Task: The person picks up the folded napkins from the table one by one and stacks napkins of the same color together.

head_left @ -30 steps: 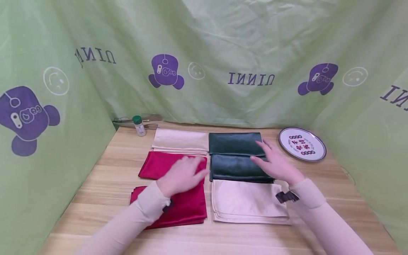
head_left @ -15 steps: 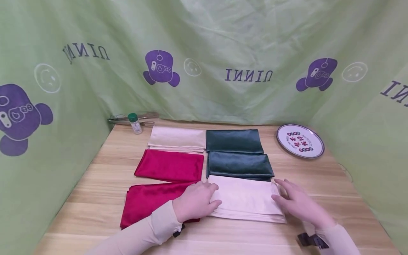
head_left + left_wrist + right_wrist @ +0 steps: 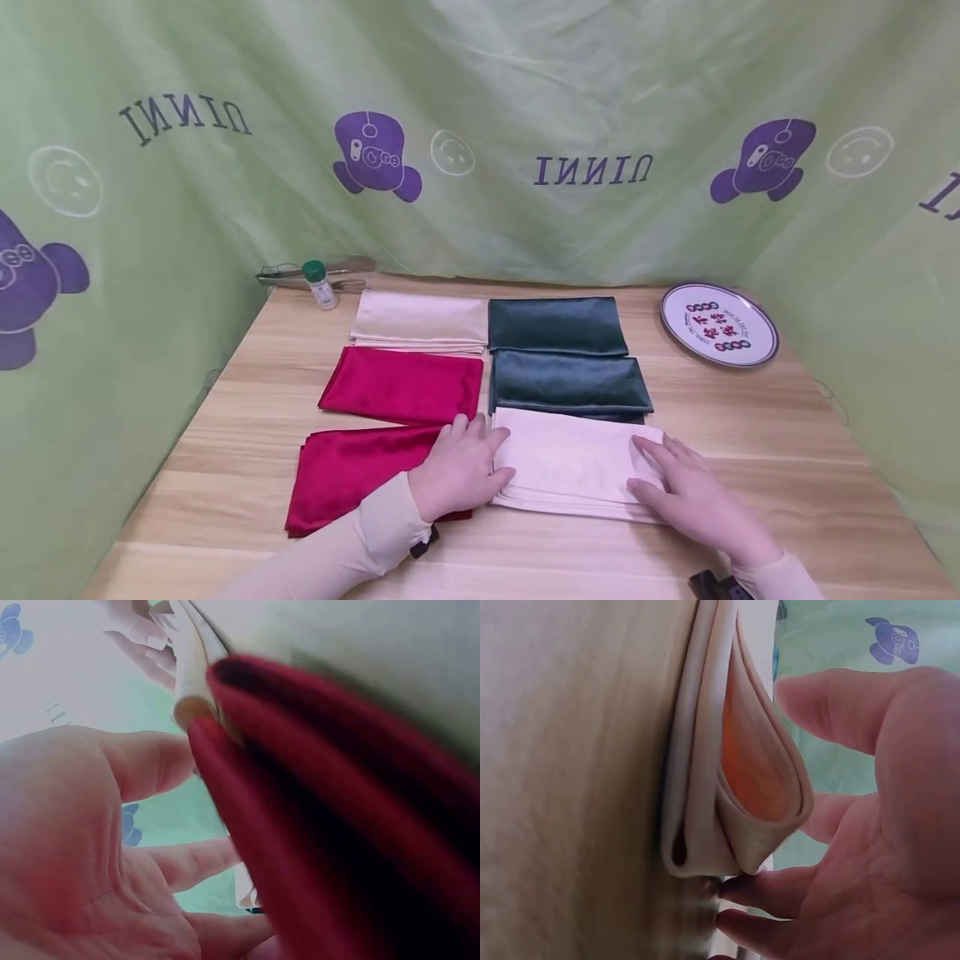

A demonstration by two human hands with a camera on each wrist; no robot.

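A green curtain (image 3: 487,233) hangs behind the wooden table (image 3: 225,433). Front and right of centre lies a folded pale pink cloth (image 3: 562,458), just beside a folded red cloth (image 3: 345,475). The right hand (image 3: 693,492) reaches over the pink cloth's right end, fingers spread wide; the left hand (image 3: 457,468), fingers also wide, is at its left edge. Farther back sit a plate (image 3: 718,325) and a small bottle (image 3: 322,292).

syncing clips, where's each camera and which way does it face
Head: on the head, facing forward-down at the table; left hand and right hand show.
Left wrist: on that wrist, facing a folded red satin cloth; both hands show, right partly.
Right wrist: on that wrist, facing a folded pale-pink satin cloth; right hand shows.
Both wrist views share the pink cloth and green curtain.
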